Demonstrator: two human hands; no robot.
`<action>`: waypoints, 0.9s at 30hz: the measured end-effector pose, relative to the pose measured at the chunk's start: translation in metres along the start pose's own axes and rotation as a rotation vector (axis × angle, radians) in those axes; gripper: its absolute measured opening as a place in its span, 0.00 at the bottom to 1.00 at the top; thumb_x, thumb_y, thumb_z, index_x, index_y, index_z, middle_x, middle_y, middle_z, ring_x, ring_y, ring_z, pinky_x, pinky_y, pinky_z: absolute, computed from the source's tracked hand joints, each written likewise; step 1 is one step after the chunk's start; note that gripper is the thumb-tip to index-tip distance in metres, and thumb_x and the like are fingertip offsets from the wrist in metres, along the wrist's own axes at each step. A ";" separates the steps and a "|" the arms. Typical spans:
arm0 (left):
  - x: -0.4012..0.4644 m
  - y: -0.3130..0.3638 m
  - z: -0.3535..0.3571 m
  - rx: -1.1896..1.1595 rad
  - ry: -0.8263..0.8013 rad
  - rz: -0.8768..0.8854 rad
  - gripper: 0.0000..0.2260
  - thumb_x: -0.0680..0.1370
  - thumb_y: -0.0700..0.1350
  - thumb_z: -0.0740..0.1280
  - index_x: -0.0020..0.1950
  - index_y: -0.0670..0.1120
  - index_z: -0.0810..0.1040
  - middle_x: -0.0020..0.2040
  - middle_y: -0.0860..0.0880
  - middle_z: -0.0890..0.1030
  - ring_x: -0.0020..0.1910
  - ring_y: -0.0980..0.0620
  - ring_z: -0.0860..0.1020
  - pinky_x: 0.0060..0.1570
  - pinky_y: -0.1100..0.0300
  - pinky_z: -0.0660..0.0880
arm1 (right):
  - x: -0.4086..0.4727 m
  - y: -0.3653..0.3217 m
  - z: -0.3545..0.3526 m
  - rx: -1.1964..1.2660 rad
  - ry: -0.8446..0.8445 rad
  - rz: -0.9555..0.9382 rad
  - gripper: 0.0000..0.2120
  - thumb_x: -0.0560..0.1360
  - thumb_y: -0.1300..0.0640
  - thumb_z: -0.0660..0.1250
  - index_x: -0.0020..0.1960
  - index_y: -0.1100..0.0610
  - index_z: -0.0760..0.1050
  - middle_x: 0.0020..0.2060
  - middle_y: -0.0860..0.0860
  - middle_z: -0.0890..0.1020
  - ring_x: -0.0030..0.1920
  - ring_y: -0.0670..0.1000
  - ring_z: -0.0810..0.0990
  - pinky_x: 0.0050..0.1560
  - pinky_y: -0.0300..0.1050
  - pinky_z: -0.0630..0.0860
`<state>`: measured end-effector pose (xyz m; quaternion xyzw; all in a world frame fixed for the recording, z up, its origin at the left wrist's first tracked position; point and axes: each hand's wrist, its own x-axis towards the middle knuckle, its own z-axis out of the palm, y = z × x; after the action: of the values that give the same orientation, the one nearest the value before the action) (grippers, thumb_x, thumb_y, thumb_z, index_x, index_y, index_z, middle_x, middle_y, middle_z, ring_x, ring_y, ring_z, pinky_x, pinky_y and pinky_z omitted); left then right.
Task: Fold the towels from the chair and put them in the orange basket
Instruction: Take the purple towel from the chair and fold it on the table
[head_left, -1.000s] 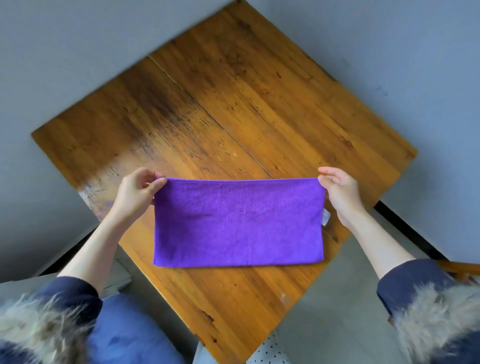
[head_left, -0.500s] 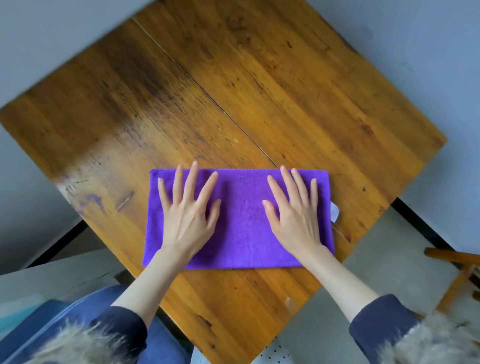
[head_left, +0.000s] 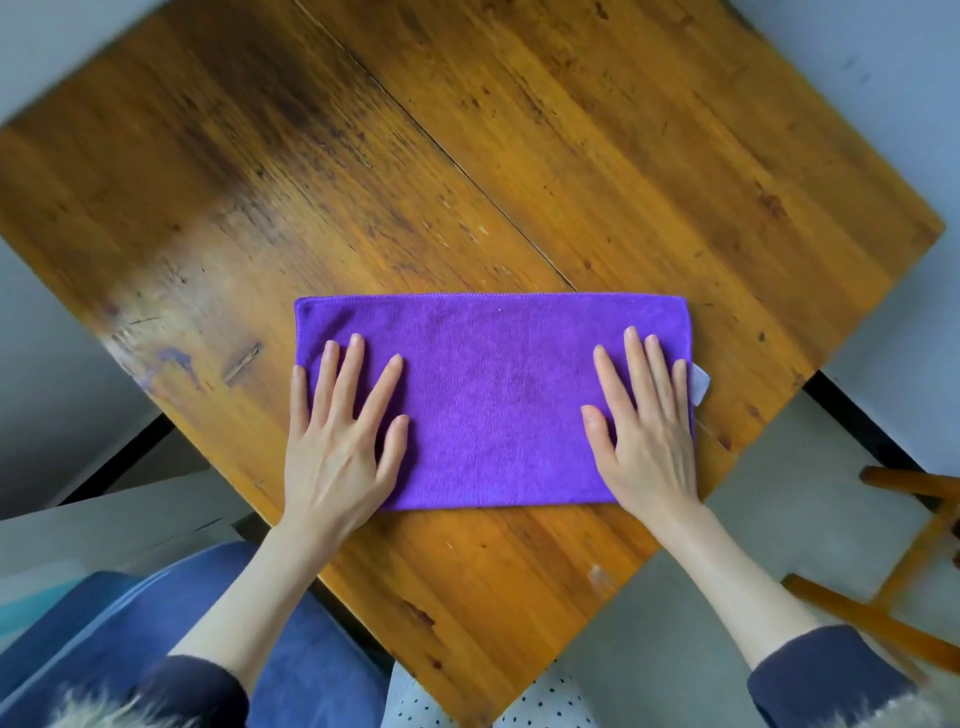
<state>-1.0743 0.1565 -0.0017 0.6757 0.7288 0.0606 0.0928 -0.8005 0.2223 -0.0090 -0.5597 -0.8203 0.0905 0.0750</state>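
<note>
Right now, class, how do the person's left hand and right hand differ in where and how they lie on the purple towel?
The left hand covers the purple towel's left end, little finger over its edge; the right hand covers the right end, beside the white tag. The left hand's fingers splay wider; the right hand's lie closer together. Both press flat, palms down.

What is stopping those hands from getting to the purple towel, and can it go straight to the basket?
Nothing blocks the hands: the left hand and right hand already lie flat on the purple towel on the wooden table. The orange basket is out of view, so that path cannot be judged.
</note>
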 end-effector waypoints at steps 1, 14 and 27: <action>0.001 0.001 0.001 0.025 -0.003 -0.002 0.23 0.79 0.54 0.52 0.73 0.50 0.63 0.75 0.42 0.59 0.75 0.44 0.54 0.72 0.42 0.49 | -0.003 -0.002 0.002 -0.021 -0.029 0.006 0.25 0.79 0.47 0.49 0.74 0.56 0.59 0.74 0.58 0.59 0.74 0.58 0.55 0.73 0.57 0.50; 0.043 -0.037 -0.008 0.053 -0.028 0.203 0.22 0.80 0.52 0.51 0.73 0.49 0.63 0.74 0.42 0.61 0.74 0.43 0.56 0.72 0.43 0.50 | -0.011 -0.061 0.003 -0.132 -0.179 -0.246 0.26 0.78 0.45 0.52 0.74 0.51 0.57 0.74 0.56 0.59 0.74 0.58 0.55 0.68 0.71 0.51; -0.029 -0.054 -0.028 -0.302 0.256 -0.723 0.20 0.73 0.55 0.69 0.58 0.43 0.74 0.56 0.41 0.72 0.57 0.40 0.67 0.57 0.48 0.63 | -0.005 -0.120 0.023 -0.173 -0.264 -0.326 0.27 0.79 0.42 0.46 0.75 0.48 0.51 0.75 0.55 0.58 0.74 0.60 0.54 0.67 0.72 0.51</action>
<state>-1.1307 0.1241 0.0152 0.3419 0.9078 0.2139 0.1148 -0.9127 0.1733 -0.0038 -0.4073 -0.9074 0.0791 -0.0676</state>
